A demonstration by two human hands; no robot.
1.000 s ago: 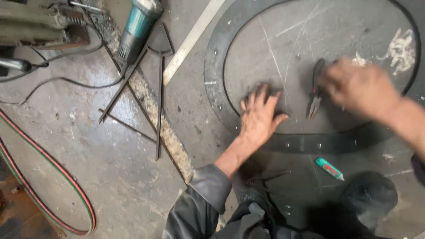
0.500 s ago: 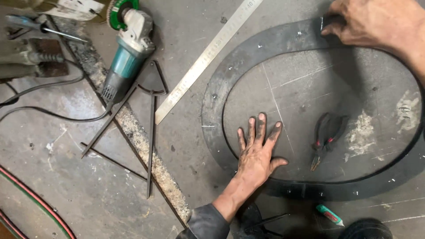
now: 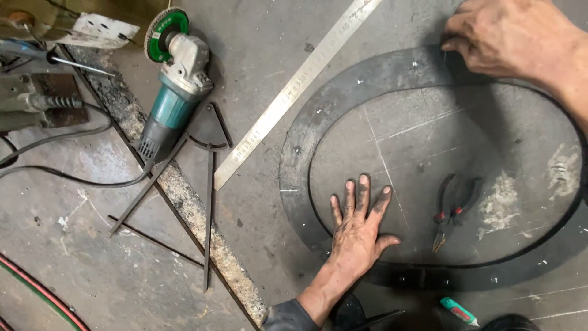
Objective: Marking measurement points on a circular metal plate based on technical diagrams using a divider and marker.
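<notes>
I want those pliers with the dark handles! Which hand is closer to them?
Left. The left hand lies flat just beside the dark-handled pliers, inside the black oval metal ring. The right hand grips the ring's far edge.

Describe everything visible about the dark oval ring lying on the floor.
The oval ring is a flat, dark band, seemingly sheet metal, dusty and speckled with pale marks, lying flat on the grey floor. Its right edge runs out of frame. The right hand grips its far rim; the left hand presses flat inside it, palm by the near band. Red-handled pliers lie within the opening.
</notes>
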